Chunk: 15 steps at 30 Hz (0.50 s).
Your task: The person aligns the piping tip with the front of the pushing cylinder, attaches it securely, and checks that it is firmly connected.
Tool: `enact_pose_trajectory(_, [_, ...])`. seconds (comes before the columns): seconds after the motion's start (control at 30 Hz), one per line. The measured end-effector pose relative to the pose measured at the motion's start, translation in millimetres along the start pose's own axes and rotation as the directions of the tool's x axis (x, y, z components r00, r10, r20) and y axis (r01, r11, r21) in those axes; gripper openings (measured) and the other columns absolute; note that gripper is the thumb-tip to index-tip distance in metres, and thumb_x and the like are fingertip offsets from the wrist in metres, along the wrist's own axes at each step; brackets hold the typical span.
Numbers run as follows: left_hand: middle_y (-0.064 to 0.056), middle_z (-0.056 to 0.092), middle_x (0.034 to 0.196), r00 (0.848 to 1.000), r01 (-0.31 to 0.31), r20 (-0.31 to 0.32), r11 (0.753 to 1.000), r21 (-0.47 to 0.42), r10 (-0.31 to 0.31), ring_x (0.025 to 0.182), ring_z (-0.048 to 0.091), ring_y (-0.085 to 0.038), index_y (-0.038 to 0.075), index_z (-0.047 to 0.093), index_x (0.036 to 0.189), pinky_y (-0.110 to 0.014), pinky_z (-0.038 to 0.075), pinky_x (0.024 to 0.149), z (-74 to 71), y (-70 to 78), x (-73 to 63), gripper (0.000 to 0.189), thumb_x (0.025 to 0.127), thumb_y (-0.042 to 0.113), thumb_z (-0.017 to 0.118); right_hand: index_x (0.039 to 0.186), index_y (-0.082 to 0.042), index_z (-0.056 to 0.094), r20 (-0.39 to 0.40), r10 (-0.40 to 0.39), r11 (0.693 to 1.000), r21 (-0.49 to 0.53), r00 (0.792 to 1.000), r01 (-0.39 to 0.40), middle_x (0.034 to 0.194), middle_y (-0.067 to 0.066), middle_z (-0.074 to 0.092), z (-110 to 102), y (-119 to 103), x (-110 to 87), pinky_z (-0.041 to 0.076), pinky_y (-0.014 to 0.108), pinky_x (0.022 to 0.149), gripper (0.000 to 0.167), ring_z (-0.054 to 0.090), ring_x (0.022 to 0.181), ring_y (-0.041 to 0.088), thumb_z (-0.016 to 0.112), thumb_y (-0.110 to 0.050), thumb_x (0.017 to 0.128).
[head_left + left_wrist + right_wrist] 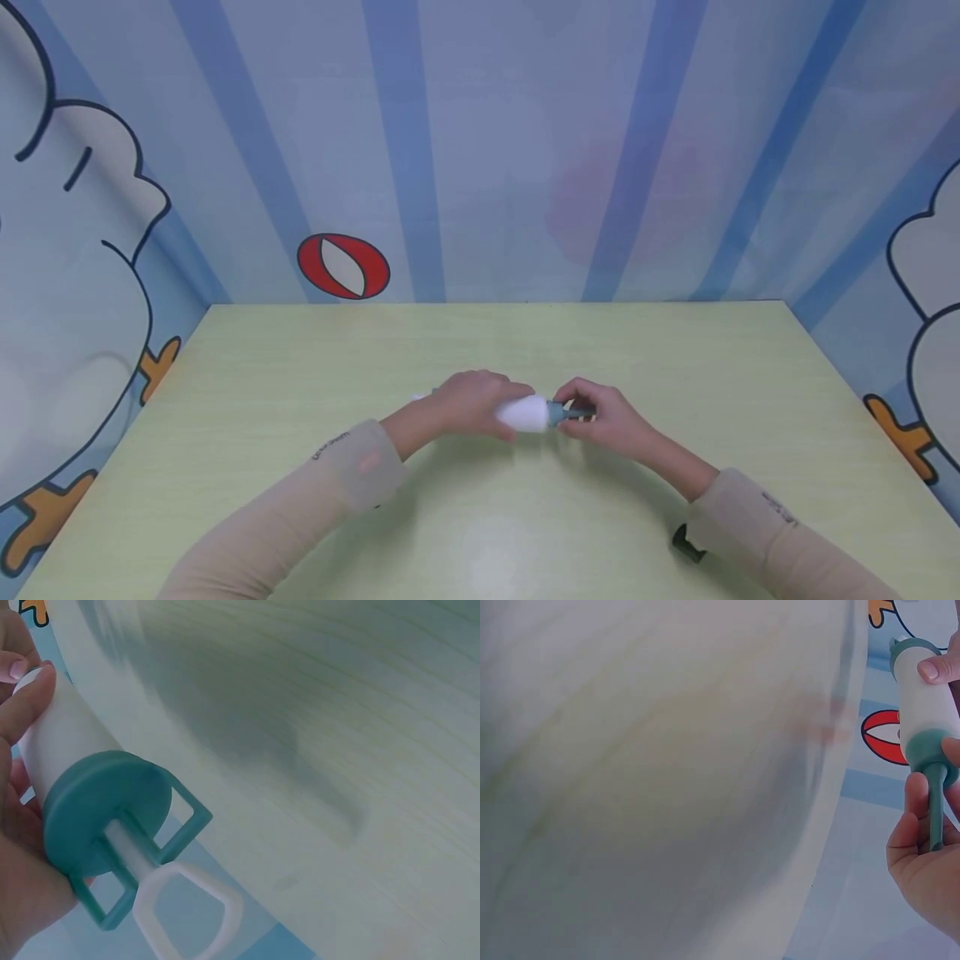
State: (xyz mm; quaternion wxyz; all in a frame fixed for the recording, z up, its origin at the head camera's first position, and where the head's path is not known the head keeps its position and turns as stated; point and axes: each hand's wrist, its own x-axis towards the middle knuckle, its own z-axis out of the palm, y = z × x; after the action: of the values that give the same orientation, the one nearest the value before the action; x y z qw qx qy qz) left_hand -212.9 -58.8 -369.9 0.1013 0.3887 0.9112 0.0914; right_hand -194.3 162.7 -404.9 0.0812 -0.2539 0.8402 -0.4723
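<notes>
A large syringe with a white barrel (525, 414) is held lengthwise above the table between the two hands. My left hand (474, 403) wraps round the barrel. In the left wrist view, the back end shows a round green cap (97, 817) with two square finger loops and a white plunger ring (232, 904). At the other end, my right hand (603, 417) pinches the base of the long, thin green nozzle (935, 806) between thumb and fingers. The nozzle points into the right palm, and the right wrist view shows its wider collar (928, 746) against the barrel.
The pale yellow-green table (480, 350) lies below both hands and carries their shadows. Behind it stands a blue striped backdrop (495, 150) with a printed red-and-white ball (343, 267). A small black piece (687, 543) sits under the right sleeve (757, 517).
</notes>
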Motion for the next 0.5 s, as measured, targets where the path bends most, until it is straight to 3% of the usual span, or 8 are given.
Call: enact_pose_trajectory(0.5, [0.001, 0.062, 0.1, 0.999, -0.007, -0.038, 0.998, 0.061, 0.009, 0.081, 0.056, -0.012, 0.024, 0.052, 0.119, -0.029, 0.046, 0.068, 2.9, 0.0, -1.1, 0.05, 0.074, 0.038, 0.068, 0.1, 0.0, 0.057, -0.005, -0.014, 0.999, 0.045, 1.0, 0.014, 0.091, 0.015, 0.061, -0.3, 0.5, -0.1, 0.046, 0.023, 0.06, 0.022, 0.054, 0.072, 0.01, 0.062, -0.01, 0.081])
